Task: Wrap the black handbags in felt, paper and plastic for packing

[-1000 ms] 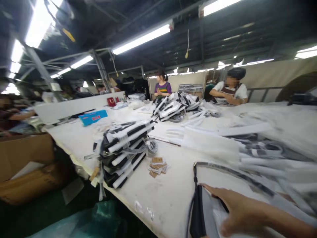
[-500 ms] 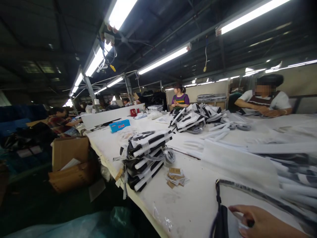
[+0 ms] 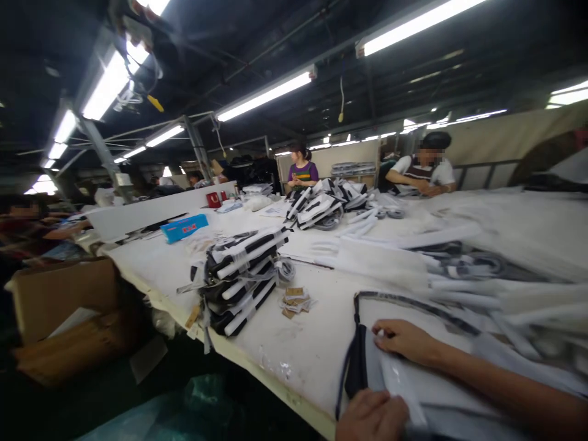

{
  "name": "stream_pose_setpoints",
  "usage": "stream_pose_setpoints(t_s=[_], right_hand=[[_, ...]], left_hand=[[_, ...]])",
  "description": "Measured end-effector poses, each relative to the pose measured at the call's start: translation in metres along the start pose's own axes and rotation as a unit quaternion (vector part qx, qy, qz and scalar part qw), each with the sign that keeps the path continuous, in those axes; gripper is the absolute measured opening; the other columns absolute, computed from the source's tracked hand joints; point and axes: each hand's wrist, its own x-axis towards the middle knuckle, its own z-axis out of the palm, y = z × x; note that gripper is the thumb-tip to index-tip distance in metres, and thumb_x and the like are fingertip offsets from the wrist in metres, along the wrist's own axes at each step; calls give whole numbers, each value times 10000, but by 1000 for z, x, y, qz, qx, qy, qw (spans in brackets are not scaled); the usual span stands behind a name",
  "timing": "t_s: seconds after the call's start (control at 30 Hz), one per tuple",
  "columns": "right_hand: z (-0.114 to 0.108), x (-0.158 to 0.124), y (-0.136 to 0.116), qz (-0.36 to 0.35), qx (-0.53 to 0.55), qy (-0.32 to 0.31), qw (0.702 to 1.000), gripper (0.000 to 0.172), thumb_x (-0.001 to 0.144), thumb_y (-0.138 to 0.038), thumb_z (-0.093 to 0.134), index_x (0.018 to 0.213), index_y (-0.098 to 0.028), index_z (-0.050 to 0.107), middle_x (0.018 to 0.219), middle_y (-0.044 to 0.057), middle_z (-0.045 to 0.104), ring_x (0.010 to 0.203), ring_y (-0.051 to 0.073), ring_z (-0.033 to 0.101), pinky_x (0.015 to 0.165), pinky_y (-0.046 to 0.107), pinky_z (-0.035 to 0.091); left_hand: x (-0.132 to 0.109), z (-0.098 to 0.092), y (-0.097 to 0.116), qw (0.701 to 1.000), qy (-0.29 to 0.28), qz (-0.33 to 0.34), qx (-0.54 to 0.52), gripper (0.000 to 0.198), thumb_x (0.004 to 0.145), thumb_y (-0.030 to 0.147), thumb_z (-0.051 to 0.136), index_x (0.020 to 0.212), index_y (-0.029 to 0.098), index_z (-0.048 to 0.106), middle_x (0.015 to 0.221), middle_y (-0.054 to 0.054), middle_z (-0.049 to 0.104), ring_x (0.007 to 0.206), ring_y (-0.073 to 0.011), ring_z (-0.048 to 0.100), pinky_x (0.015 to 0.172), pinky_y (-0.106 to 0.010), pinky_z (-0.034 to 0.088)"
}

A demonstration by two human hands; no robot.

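A flat black-and-grey bag [image 3: 355, 369] with a thin dark strap lies on the near part of the white table, its lower part cut off by the frame. A glossy, pale, film-like strip [image 3: 399, 383] runs over its grey face. My right hand [image 3: 407, 341] reaches in from the right with thumb and fingers pinched together at the bag's upper part. Lower down, my left hand [image 3: 373, 416] has its fingers curled over the bag's near side, partly out of frame. What exactly lies under each set of fingertips is hidden.
Left of the bag are cardboard tags [image 3: 295, 300] and a stack of black-and-white wrapped bags [image 3: 243, 275]. Behind stand another heap [image 3: 321, 205] and a blue box [image 3: 184, 228]. White wrapped pieces [image 3: 478, 288] cover the right side. Two people [image 3: 301, 171] sit across the table.
My view has swung to the right, bringing more of the bag into frame. My left hand has come into view at the bottom, while my right hand stays at the bag's upper part.
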Motion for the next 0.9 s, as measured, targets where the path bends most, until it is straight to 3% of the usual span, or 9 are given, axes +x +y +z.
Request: stream_pose_setpoints(t_s=[0.07,0.17,0.3,0.47,0.57,0.7,0.77,0.83,0.9], right_hand=[[-1,1,-4,17,-4,7,1000,278,861,-342,573,1039,-193,726,875,36,731,853,230,665,759,323,482],[-2,5,-6,37,-14,20,999,272,939,-391,603,1069,-163,677,1022,55,697,943,210,654,857,394,516],[-16,-7,-11,35,-32,68,997,276,982,-395,555,1064,-162,678,1072,67,700,941,196,662,879,389,529],[-54,-82,10,49,-83,221,971,416,987,-388,408,1233,-160,655,1301,124,657,1241,299,556,1092,441,371],[-62,-139,43,114,-113,298,941,515,957,-465,386,1257,-138,647,1313,150,651,1250,341,559,1096,483,378],[-41,-183,78,249,-55,265,930,689,864,-616,443,1354,-158,597,1346,129,638,1255,372,573,1089,508,416],[-25,-189,83,282,-13,256,924,757,852,-644,447,1434,-166,524,1405,113,589,1312,380,524,1118,524,388],[-12,-190,81,298,15,283,911,749,864,-633,442,1461,-184,496,1442,93,555,1351,383,480,1135,533,367],[-2,-190,77,313,41,311,896,711,874,-612,438,1453,-206,510,1452,71,548,1361,384,467,1131,534,377]], left_hand=[[3,-18,7,998,17,-14,-65,383,824,251,556,1182,138,630,947,-85,776,900,-234,736,800,-358,637],[12,-49,12,993,-53,-41,-99,518,770,126,537,1286,157,577,1113,-92,746,1046,-245,702,907,-412,610],[19,-65,14,990,-84,-34,-107,544,787,90,518,1326,153,550,1173,-114,726,1110,-253,681,933,-442,599],[22,-73,7,982,-109,-29,-149,491,840,174,579,1331,179,561,1191,-100,725,1117,-243,687,935,-404,596],[34,-80,-10,960,-125,-102,-229,387,893,241,598,1279,228,620,1174,-66,738,1060,-211,712,913,-334,597],[66,-67,-52,875,-149,-314,-337,329,890,338,645,1209,273,691,1208,-45,721,1063,-238,697,976,-380,552],[81,-46,-75,774,-115,-463,-416,384,814,345,740,1187,258,701,1296,-56,668,1240,-272,594,1048,-376,488],[93,-21,-94,727,-112,-518,-436,443,795,344,767,1207,215,669,1346,-106,626,1285,-290,551,957,-343,528],[102,3,-105,680,-122,-557,-462,438,828,391,741,1197,180,636,1302,-149,637,1159,-278,636,798,-299,560]])
